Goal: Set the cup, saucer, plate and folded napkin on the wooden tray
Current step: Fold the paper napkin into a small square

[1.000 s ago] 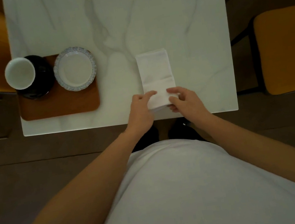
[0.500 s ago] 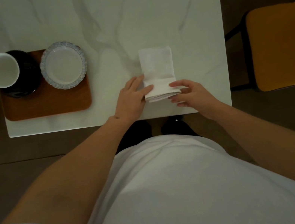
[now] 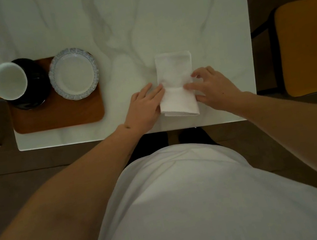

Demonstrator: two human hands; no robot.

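Lying limp and light at the table's six o'clock, the napkin is being pressed flat by both open hands, left and right; pinching its folded edge is probably best.

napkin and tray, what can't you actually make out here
Head view only:
- Napkin side edges: covered by the left hand and right hand; layer count unclear.
- Saucer: left part hidden under the cup.
- Wooden tray far edge: covered by saucer and plate.
- Table legs: hidden by the tabletop.
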